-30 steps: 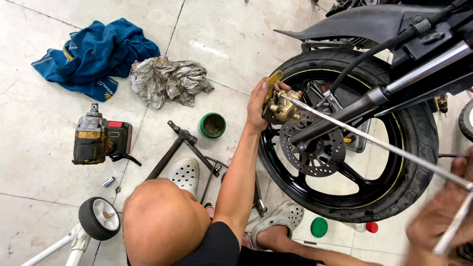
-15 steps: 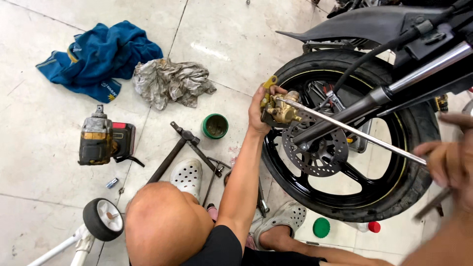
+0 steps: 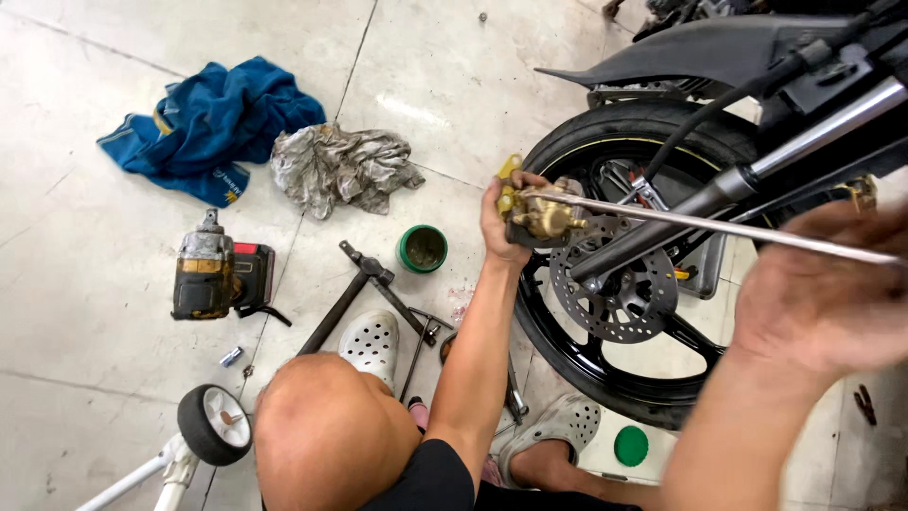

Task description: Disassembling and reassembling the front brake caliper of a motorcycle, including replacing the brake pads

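Near the right edge of the view, the wearer's right hand [image 3: 818,289] is blurred, fingers curled over the near end of a long thin silver metal rod [image 3: 700,225]; how tightly they close on it cannot be told. The rod runs leftward across the black motorcycle front wheel [image 3: 615,378] to a gold-coloured brake caliper [image 3: 541,218], which sits just above the perforated steel brake disc [image 3: 615,293]. The wearer's left hand is out of sight.

A co-worker crouches at the near centre, shaved head [image 3: 326,435] toward the camera, one bare arm stretched up — that person's hand [image 3: 499,220] wraps around the left side of the caliper, touching it. Black fork legs [image 3: 662,222] and a dark mudguard [image 3: 700,43] cross the wheel at the far right.

On the pale tiled floor [image 3: 113,378], left of the wheel, stands a small green round tub [image 3: 422,249], open side up. Just beside it lies a black T-shaped bar wrench [image 3: 364,284]. Further left rests a yellow-and-black cordless impact driver with a red battery [image 3: 219,277]. At the far left lie a crumpled blue cloth [image 3: 213,128] and a grey dirty rag [image 3: 340,168], touching at their edges. A green round lid [image 3: 631,446] lies near the tyre's near side — between a white perforated clog [image 3: 558,431] and the wearer's forearm. A small black caster wheel on a white frame [image 3: 213,424] sits at the near left.
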